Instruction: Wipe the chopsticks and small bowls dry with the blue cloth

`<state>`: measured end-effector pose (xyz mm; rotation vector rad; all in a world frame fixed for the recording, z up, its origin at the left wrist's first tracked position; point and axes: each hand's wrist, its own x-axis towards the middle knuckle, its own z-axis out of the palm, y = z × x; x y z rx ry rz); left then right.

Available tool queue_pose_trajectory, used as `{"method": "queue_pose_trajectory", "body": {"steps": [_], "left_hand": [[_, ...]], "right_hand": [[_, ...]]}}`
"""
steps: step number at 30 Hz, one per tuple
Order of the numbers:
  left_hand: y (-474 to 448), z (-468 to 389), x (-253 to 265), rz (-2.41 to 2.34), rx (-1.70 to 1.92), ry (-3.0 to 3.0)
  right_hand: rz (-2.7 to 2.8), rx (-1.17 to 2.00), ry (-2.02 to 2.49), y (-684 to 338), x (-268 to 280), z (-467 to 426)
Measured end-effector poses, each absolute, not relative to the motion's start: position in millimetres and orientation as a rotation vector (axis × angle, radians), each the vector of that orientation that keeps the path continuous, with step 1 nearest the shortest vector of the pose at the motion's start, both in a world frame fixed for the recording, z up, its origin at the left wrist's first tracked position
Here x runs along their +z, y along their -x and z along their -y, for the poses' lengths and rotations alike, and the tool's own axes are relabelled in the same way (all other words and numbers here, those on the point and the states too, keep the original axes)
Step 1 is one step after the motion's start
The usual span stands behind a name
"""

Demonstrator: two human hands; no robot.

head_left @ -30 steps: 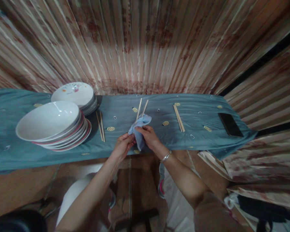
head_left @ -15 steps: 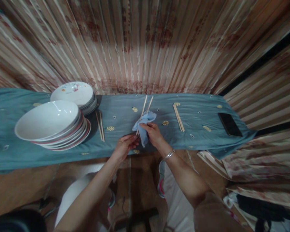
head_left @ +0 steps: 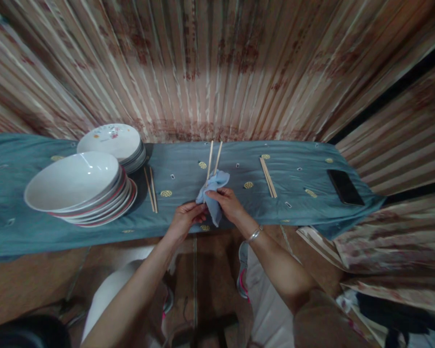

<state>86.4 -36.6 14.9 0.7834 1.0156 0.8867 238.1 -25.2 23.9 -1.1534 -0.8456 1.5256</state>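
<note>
Held chopsticks (head_left: 210,159): a pair, slanting away from the person over the middle of the tabletop (head_left: 181,166); far ends bare and apart, lower part wrapped by cloth
Blue cloth (head_left: 214,183): bunched around the pair; one corner hangs down between the hands
Right hand (head_left: 230,203): clamped on the cloth, thumb on top
Left hand (head_left: 186,216): fingertips pinched together at the near ends of the pair; exact grip partly hidden
Left-side chopsticks (head_left: 153,190): two, lying slightly apart, near the bowl stacks (head_left: 76,181)
Right-side chopsticks (head_left: 268,178): a close bundle, well apart from the right hand; count hard to tell
Progress: wiping seems under way on the held pair, probably unfinished, since the cloth is around it; of the two sets lying aside, nothing shows which is wiped and which is left
</note>
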Motion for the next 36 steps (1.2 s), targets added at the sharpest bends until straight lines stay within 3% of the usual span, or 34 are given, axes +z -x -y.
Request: {"method": "queue_pose_trajectory", "body": {"steps": [9,13,20,36], "left_hand": [[-56.4,15.6,8.0,-1.178,1.155,-1.132],[-42.3,12.6,7.7,-1.314,1.273,-1.689],[-30.8,15.5,11.0,-1.458,1.140,-2.372],[-21.6,17.3,9.6,-1.451,0.885,-2.589]], "right_hand": [[1.237,1.757,1.204,-276.4,19.8,28.6],[1.426,1.804,1.235,-278.7,15.2,29.2],[1.762,1.685,1.275,-282.7,19.0,25.6],[1.996,1.542,1.409,-297.6,27.9,24.7]]}}
